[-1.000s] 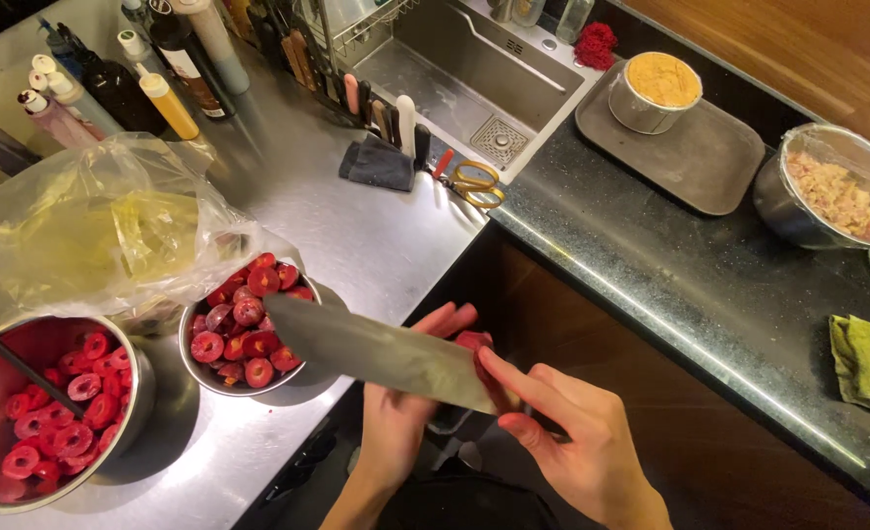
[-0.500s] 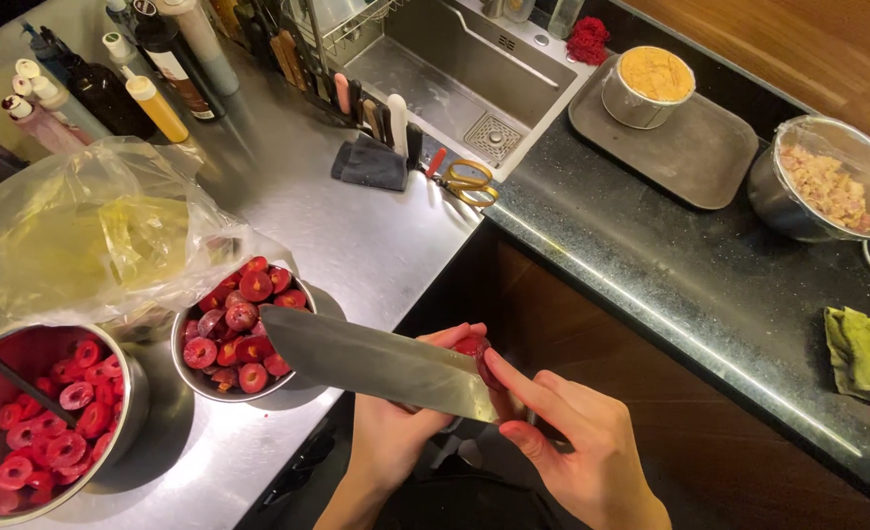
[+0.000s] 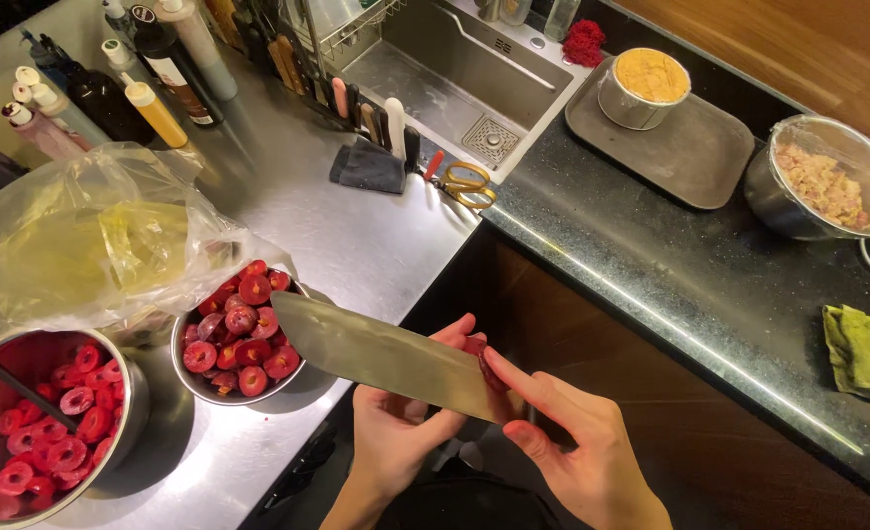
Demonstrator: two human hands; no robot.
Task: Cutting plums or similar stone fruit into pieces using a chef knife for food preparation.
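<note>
Red fruit mostly behind knife blade — knife handle hidden.

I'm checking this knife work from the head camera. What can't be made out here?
- Red fruit piece: mostly hidden behind the knife blade and the fingers.
- Left hand: its fingertips are behind the blade.
- Right hand: the knife handle is covered by the hand, and the wrist is cut off by the bottom edge.
- Left bowl: cut off by the left and bottom edges.
- Plastic bag: its contents are blurred by the film.
</note>
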